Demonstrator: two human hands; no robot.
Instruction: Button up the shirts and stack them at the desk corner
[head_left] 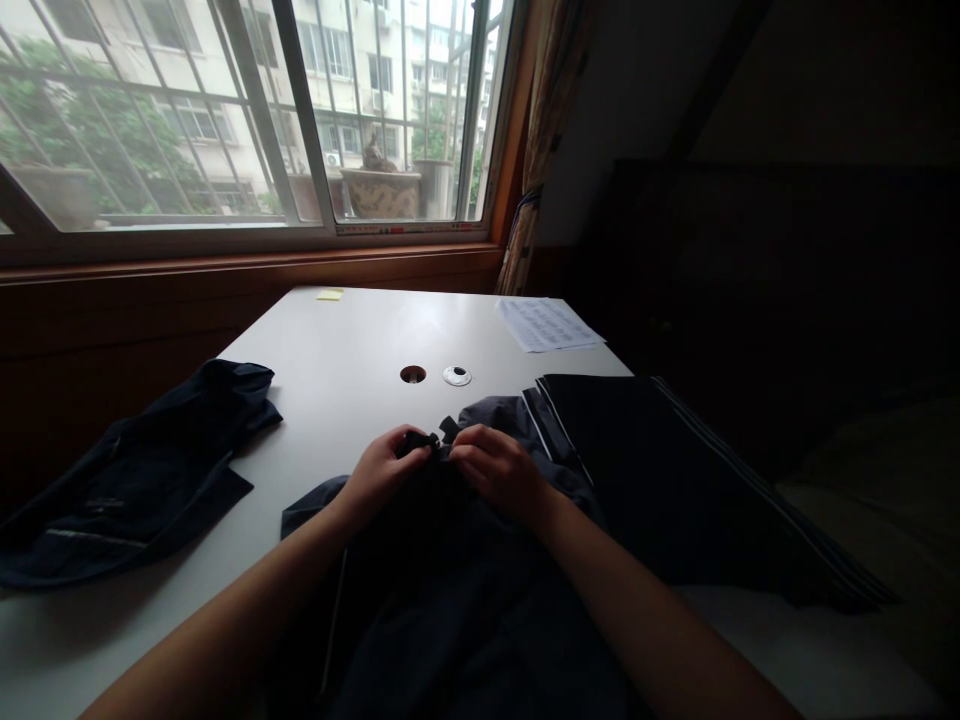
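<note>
A dark navy garment (450, 590) lies spread on the white table (352, 340) right in front of me. My left hand (386, 470) and my right hand (499, 470) meet at its far edge, both pinching a small dark part of the cloth, perhaps a collar or tie, between fingers and thumbs. A dark pleated piece with thin white stripes (675, 480) lies to the right, touching the garment.
Another crumpled navy garment (142, 480) lies at the table's left edge. A round cable hole (412, 374) and its white cap (457, 376) sit mid-table. A printed sheet (546, 324) and a yellow note (329, 294) lie near the barred window (225, 110). A curtain (536, 150) hangs right.
</note>
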